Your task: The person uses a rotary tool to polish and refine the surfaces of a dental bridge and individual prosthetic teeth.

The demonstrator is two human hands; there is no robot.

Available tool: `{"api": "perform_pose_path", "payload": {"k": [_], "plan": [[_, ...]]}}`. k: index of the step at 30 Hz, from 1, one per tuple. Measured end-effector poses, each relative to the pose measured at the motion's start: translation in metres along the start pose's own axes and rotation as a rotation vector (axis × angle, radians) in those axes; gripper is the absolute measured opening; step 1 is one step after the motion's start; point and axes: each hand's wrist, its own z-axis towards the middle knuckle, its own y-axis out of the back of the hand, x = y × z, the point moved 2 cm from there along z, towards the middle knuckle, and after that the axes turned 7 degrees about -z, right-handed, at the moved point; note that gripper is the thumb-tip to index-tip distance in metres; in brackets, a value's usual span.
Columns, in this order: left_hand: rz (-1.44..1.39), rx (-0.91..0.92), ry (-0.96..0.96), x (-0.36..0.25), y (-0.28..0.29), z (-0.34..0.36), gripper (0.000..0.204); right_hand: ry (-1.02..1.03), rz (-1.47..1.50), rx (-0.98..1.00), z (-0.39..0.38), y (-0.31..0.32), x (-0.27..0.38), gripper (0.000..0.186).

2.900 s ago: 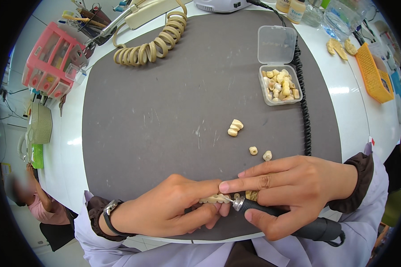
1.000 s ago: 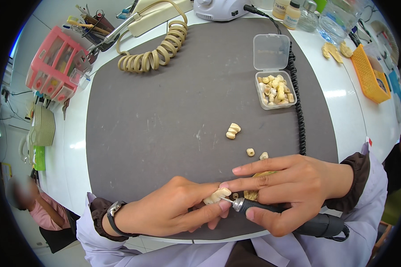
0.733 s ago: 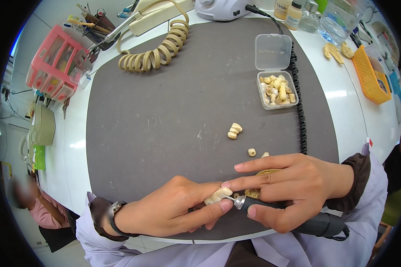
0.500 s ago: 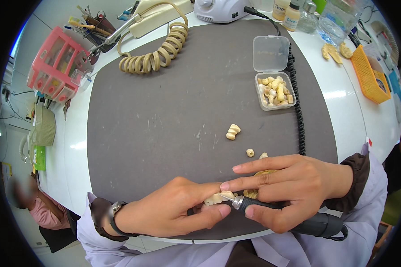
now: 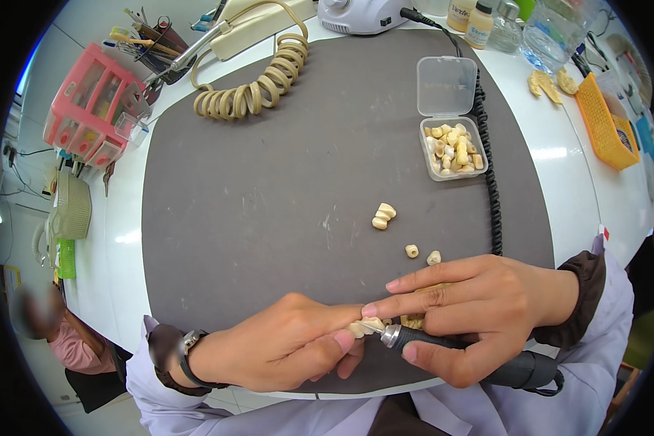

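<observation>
Tooth-coloured piece [image 5: 360, 329] pinched in left grip [image 5: 291, 350]; right grip [image 5: 479, 309] clasps black handpiece [image 5: 519, 370]; labelled bottle [image 5: 479, 27] beyond.

The handpiece [image 5: 522, 370] has a shiny metal collar [image 5: 391, 336] and matt grip [image 5: 416, 338] — the mat [image 5: 269, 174] looks dull, scratched.

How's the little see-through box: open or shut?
Open. The clear box has its lid tipped back, and the tooth-shaped pieces inside lie uncovered.

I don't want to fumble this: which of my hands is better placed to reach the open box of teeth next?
Probably your right hand: it is nearer the box, though it holds the rotary tool. Your left hand, farther off, holds the tooth piece.
</observation>
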Motion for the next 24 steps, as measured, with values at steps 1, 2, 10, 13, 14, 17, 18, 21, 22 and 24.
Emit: {"api": "perform_pose_path", "payload": {"k": [1, 2, 10, 13, 14, 17, 18, 21, 22, 24], "plan": [[-0.012, 0.001, 0.022, -0.0008, -0.0001, -0.0003, 0.036, 0.002, 0.001, 0.001, 0.0003, 0.0, 0.0, 0.015], [-0.006, 0.001, 0.025, -0.0014, 0.0, 0.0002, 0.038, 0.002, -0.008, 0.005, 0.0005, 0.0004, 0.0001, 0.015], [0.012, 0.002, 0.026, -0.0014, 0.0, 0.0013, 0.04, 0.01, -0.021, 0.007, 0.0011, -0.0011, -0.0005, 0.014], [0.012, 0.001, 0.028, -0.0011, -0.0007, 0.0015, 0.04, 0.014, -0.013, 0.015, 0.0009, -0.0004, -0.0005, 0.014], [0.007, 0.0, 0.033, -0.0011, -0.0006, 0.0015, 0.039, 0.008, -0.009, 0.015, 0.0011, 0.0002, -0.0005, 0.014], [-0.001, -0.007, 0.047, -0.0008, -0.0008, 0.0012, 0.039, -0.003, -0.003, 0.013, 0.0012, 0.0009, 0.0002, 0.015], [0.002, -0.012, 0.049, -0.0007, -0.001, 0.0006, 0.039, 0.0, -0.005, 0.011, 0.0009, 0.0005, 0.0001, 0.015], [0.005, -0.017, 0.042, -0.0013, -0.001, 0.0009, 0.038, 0.015, -0.014, -0.002, 0.0004, -0.0013, -0.0008, 0.016], [0.006, -0.017, 0.037, -0.0014, -0.001, 0.0011, 0.038, 0.021, -0.017, -0.008, 0.0003, -0.0019, -0.0009, 0.016], [0.005, -0.019, 0.032, -0.0019, -0.0011, 0.0012, 0.038, 0.017, -0.023, -0.005, 0.0009, -0.0009, 0.0001, 0.016]]}}
